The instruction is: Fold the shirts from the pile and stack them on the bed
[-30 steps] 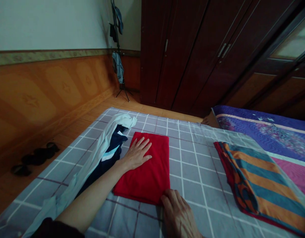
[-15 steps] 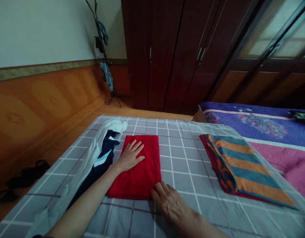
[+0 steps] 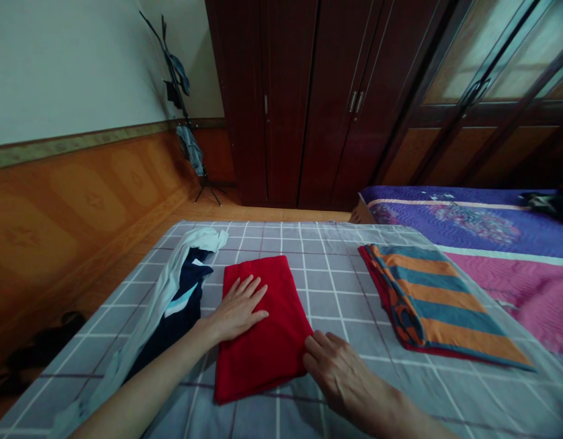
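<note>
A folded red garment (image 3: pixel 263 360) lies on the grey checked cloth (image 3: pixel 336 274), turned a little askew. My left hand (image 3: pixel 241 308) rests flat on its upper left part, fingers spread. At the garment's right edge, my right hand (image 3: pixel 333 369) has its fingers closed on the near corner. Left of the red garment is a loose heap of white cloth (image 3: pixel 171 268) and navy cloth (image 3: pixel 185 314). To the right lies a folded orange-and-teal striped garment (image 3: pixel 450 299) on top of a red one (image 3: pixel 372 271).
Beyond the checked surface stand a dark red wardrobe (image 3: pixel 285 122) and a coat rack (image 3: pixel 180 97) with things hung on it. A bed with a purple and pink cover (image 3: pixel 528 277) adjoins at the right. Dark items (image 3: pixel 38 353) lie on the floor at the left.
The red garment has turned, its near right corner swinging right and its near left corner coming toward me. My right hand moved right with the corner; the left stays flat on top.
</note>
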A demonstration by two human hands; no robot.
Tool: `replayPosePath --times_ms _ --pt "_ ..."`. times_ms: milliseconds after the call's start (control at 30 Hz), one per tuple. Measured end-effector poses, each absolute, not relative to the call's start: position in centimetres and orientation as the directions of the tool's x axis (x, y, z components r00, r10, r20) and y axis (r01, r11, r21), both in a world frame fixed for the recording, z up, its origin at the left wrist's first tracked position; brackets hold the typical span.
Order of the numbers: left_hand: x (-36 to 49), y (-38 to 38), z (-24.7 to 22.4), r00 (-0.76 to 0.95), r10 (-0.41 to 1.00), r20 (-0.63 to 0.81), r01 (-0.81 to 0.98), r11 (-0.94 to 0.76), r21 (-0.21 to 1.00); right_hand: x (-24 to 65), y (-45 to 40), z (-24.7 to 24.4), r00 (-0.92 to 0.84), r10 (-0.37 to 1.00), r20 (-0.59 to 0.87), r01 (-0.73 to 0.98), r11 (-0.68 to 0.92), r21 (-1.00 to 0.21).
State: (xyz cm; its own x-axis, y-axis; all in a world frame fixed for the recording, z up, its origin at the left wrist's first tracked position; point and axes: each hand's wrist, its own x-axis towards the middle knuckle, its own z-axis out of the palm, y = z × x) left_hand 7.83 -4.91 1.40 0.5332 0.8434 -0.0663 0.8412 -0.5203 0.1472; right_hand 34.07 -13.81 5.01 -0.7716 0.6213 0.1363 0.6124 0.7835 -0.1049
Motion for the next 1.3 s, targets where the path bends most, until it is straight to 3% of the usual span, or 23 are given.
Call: replayPosePath --times_ms 167,300,567,733,933,1033,1167,1300 --pt "10.9 -6.6 3.3 0.693 0.718 -0.06 0.712 -0.669 0.214 34.3 -14.6 4.4 -0.755 0.644 0.12 0.61 0.758 -0.23" --pt "13.2 -6.2 3.8 0.797 0.591 -0.123 0.599 -0.749 0.282 31.6 -13.0 3.9 -0.813 0.566 0.135 0.497 0.796 -0.347" --pt "14.0 -3.0 2.3 0.801 0.577 -0.16 0.596 -0.744 0.303 30.4 -11.5 0.2 -0.789 0.581 0.2 0.356 0.698 -0.621" --pt "14.4 1.9 1.0 0.784 0.601 -0.158 0.62 -0.74 0.261 30.6 -11.2 -0.4 -0.835 0.53 0.15 0.365 0.736 -0.57" --pt "15.9 7.3 0.2 0.669 0.732 -0.124 0.743 -0.66 0.113 31.4 -11.1 -1.2 -0.879 0.444 0.171 0.306 0.802 -0.513" --pt "16.8 7.4 -0.1 0.622 0.78 -0.076 0.783 -0.618 0.071 31.6 -11.1 -1.2 -0.878 0.44 0.19 0.3 0.814 -0.497" --pt "17.0 6.2 -0.4 0.703 0.71 -0.031 0.71 -0.7 0.072 31.7 -11.1 -0.9 -0.881 0.428 0.2 0.304 0.837 -0.455" --pt "16.4 5.8 0.3 0.531 0.846 0.045 0.846 -0.533 0.035 31.8 -11.1 -0.8 -0.882 0.427 0.2 0.297 0.832 -0.469"
